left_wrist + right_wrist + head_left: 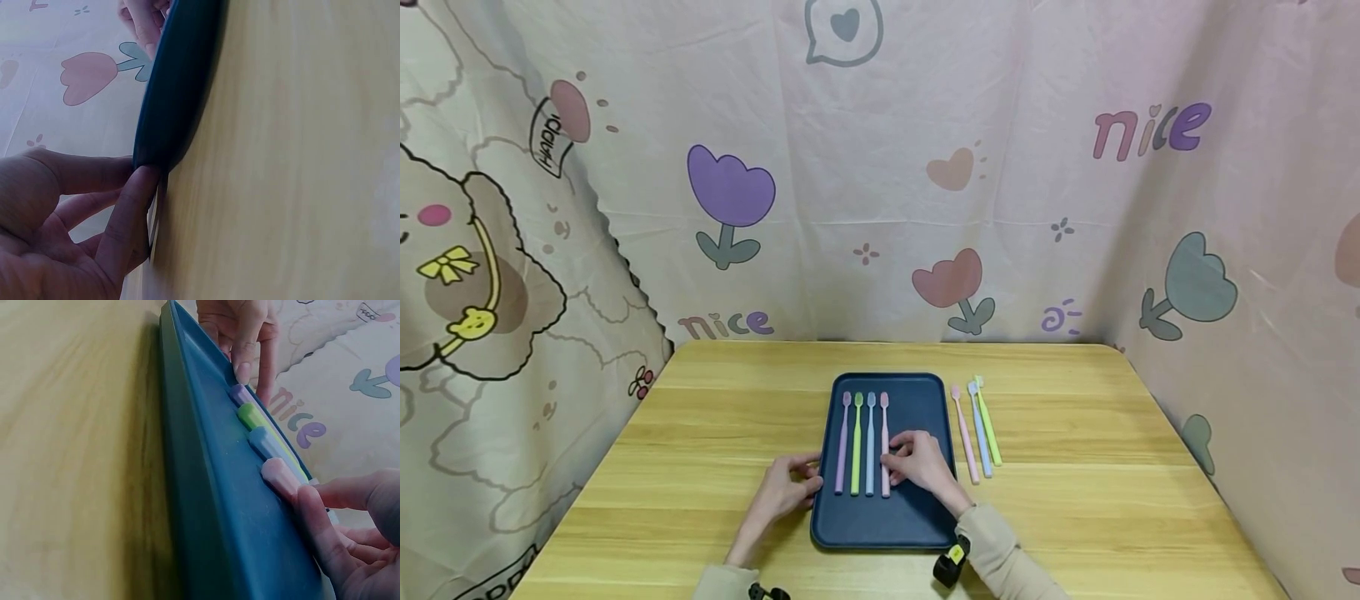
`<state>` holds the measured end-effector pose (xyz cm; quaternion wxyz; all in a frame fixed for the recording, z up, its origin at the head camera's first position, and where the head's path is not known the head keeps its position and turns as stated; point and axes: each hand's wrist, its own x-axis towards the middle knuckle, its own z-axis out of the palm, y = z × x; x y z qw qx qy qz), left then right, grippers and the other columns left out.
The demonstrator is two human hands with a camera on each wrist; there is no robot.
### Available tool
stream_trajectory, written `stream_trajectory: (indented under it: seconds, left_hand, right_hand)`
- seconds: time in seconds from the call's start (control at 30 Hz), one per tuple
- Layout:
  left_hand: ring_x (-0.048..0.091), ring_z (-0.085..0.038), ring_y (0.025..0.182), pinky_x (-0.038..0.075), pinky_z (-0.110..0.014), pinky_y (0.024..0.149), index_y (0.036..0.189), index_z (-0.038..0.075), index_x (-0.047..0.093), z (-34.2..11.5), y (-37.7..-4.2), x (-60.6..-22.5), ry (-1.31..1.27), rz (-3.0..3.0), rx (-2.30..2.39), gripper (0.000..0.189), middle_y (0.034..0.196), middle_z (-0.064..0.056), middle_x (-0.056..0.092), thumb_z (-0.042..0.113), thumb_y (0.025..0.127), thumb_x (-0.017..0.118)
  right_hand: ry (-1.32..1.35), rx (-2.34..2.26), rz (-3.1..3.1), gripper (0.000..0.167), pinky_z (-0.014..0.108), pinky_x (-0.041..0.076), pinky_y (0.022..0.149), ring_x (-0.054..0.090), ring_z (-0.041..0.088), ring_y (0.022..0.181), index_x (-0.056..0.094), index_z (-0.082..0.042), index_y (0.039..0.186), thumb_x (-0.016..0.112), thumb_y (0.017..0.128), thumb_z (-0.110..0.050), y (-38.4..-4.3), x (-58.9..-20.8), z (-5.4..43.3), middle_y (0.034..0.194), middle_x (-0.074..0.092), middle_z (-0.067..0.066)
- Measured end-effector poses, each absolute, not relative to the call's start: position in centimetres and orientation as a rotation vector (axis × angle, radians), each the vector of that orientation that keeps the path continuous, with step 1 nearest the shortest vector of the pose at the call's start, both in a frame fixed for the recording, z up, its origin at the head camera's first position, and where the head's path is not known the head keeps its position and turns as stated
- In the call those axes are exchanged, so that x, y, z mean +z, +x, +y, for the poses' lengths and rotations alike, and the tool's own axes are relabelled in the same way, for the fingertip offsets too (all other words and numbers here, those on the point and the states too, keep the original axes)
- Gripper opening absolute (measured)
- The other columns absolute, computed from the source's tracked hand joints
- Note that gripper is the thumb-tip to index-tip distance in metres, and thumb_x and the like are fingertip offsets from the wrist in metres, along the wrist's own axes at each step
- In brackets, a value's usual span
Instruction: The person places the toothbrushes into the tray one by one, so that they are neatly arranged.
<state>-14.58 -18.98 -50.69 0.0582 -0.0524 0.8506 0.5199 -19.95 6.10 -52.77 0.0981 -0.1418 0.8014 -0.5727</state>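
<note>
On the dark blue tray [917,521] a purple toothbrush [842,446], a green toothbrush [857,446], a blue toothbrush [870,446] and a pink toothbrush [884,425] lie side by side, heads toward the back. My right hand [919,461] pinches the pink one by its handle, between thumb and index finger. At the tray's left edge, my left hand [787,487] grips the rim, thumb and fingertips on it. The left wrist view shows this left hand [81,219] at the tray's side [178,87]. In the right wrist view, the pink handle [281,478] is beside the right thumb.
To the right of the tray, another pink toothbrush [966,437], a blue one [981,433] and a green one [989,425] lie on the wooden table [1075,500]. Printed cloth [865,167] hangs behind the table and along both sides.
</note>
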Motion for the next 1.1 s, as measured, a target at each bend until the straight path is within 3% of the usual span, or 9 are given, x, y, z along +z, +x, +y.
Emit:
stream_trajectory:
  seconds: [0.27, 0.57, 1.1]
  left_hand:
    - [0.061, -0.015, 0.07, 0.059, -0.031, 0.057, 0.128, -0.004, 0.066, -19.02, -14.58, -50.69, -0.151, 2.577, 1.577, 0.043, 0.089, -0.01, 0.065, -0.006, 0.085, 0.069]
    - [0.061, -0.015, 0.07, 0.06, -0.031, 0.057, 0.128, -0.005, 0.065, -19.06, -14.61, -50.74, -0.148, 2.572, 1.582, 0.043, 0.089, -0.01, 0.065, -0.006, 0.085, 0.069]
    - [0.061, -0.015, 0.071, 0.06, -0.032, 0.057, 0.128, -0.004, 0.066, -18.98, -14.61, -50.68, -0.172, 2.569, 1.582, 0.042, 0.09, -0.01, 0.064, -0.005, 0.086, 0.069]
  right_hand:
    - [-0.411, -1.71, 2.366, 0.029, 0.03, 0.061, 0.053, 0.07, 0.014, 0.055, 0.066, 0.01, 0.113, 0.071, 0.091, -0.008, -19.9, -52.92, 6.01, 0.076, 0.074, 0.017]
    - [-0.381, -1.724, 2.383, 0.029, 0.032, 0.06, 0.052, 0.07, 0.021, 0.055, 0.065, 0.011, 0.111, 0.073, 0.089, -0.006, -19.91, -52.87, 5.75, 0.074, 0.073, 0.018]
    - [-0.39, -1.736, 2.366, 0.03, 0.031, 0.06, 0.052, 0.069, 0.013, 0.053, 0.065, 0.012, 0.113, 0.071, 0.09, -0.007, -19.99, -53.12, 5.7, 0.076, 0.074, 0.016]
